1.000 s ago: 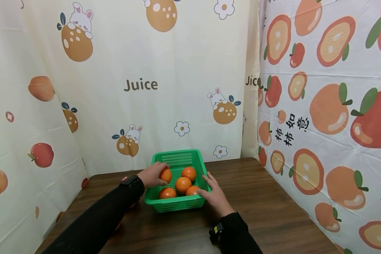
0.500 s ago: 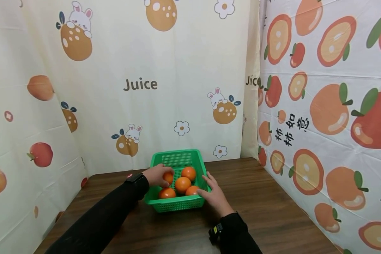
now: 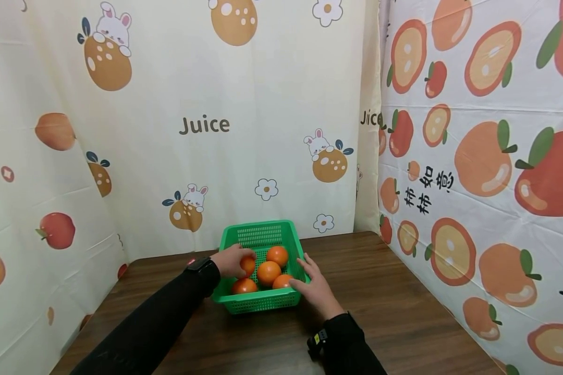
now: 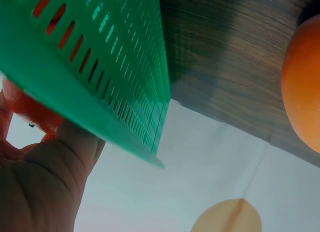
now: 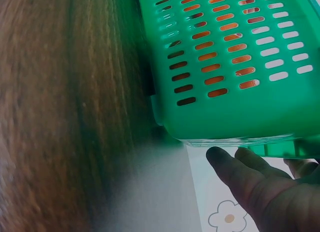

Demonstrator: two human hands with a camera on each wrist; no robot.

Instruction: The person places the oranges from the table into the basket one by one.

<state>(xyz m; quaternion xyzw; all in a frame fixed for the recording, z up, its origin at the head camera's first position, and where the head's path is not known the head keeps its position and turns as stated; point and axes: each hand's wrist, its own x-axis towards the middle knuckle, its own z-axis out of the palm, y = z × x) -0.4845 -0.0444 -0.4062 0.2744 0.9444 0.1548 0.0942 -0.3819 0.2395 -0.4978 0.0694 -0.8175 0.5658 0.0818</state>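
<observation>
Oranges fill the green basket [image 3: 261, 302] on the wooden table [image 3: 403, 312]; four lie loose inside, and a fifth orange [image 3: 247, 264] sits at the left wall, gripped by the left hand [image 3: 230, 260] with its fingers curled over it. The right hand [image 3: 315, 290] rests against the basket's right rim, fingers straight and slightly spread.

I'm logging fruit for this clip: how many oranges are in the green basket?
5: one gripped by the left hand at the basket left side, one centre, one behind, two in front. Others may be hidden.
</observation>
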